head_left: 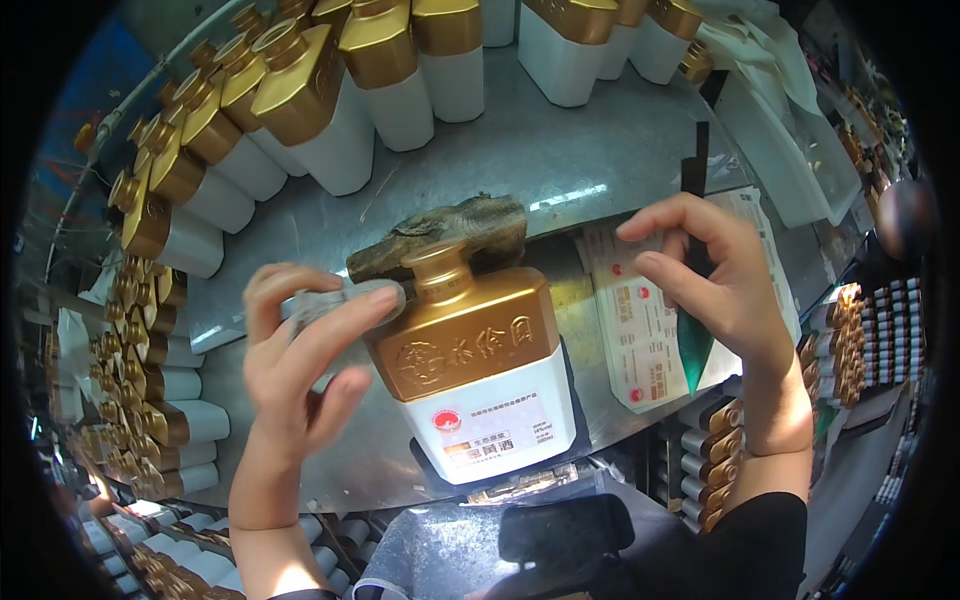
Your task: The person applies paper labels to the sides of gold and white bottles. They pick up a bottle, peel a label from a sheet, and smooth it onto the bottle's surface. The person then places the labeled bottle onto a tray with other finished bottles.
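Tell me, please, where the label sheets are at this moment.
In the head view, the label sheets lie right of centre, partly beneath the right hand and to the right of the white-and-gold bottle.

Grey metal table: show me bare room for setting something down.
Widest on the grey metal table: between the far gold and white bottles and the rough brown block. Smaller: between the left hand and the leftmost bottles. Crowded: around the front gold and white bottle, and right, where printed paper sheets lie beneath the right hand.
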`<state>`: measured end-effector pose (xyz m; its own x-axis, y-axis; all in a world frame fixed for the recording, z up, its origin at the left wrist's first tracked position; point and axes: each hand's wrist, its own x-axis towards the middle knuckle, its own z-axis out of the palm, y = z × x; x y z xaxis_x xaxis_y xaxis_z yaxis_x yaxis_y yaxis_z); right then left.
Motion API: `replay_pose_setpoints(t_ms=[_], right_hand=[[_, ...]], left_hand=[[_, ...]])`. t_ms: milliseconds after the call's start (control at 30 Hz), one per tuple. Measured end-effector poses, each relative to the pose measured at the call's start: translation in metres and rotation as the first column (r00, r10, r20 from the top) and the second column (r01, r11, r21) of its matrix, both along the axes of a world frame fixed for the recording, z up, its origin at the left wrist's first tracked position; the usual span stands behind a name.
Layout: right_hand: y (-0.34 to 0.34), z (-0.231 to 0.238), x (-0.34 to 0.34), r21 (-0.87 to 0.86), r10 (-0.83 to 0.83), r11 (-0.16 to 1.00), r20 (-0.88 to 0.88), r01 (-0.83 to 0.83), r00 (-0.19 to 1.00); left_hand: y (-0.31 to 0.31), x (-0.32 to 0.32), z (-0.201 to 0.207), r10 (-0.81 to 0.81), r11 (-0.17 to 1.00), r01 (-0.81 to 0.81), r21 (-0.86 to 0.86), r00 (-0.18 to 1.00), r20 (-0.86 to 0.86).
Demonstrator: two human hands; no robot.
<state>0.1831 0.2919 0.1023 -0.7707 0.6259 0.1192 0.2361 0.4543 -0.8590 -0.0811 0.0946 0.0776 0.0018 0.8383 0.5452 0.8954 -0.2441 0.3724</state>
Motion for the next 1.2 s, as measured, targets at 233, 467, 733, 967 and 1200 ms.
replay_pose_setpoints(t_ms=[233,467,733,967,1200], right_hand=[[-0.015,0.000,-0.004,-0.078,0.010,0.997,-0.048,-0.014,0.999],[0.006,-0.015,0.039,-0.159,-0.117,0.980,0.022,0.119,0.993],[0.003,-0.010,0.013,-0.083,0.051,0.995,-0.042,-0.054,0.998],[0.026,-0.006,-0.067,0.398,0.383,0.870,-0.173,-0.291,0.908],[0.002,0.013,-0.141,0.363,0.516,0.690,0.361,-0.626,0.777]], left_hand=[[0.044,0.039,0.023,-0.076,0.977,-0.031,-0.209,0.871,-0.485],[-0.006,0.009,0.006,0.034,0.991,-0.045,-0.126,0.995,-0.090],[0.000,0.024,0.029,0.026,0.982,-0.081,-0.171,0.954,-0.299],[0.043,0.054,0.035,-0.036,0.971,-0.048,-0.235,0.939,-0.342],[-0.027,0.012,-0.009,0.218,0.968,-0.192,-0.161,0.961,0.168]])
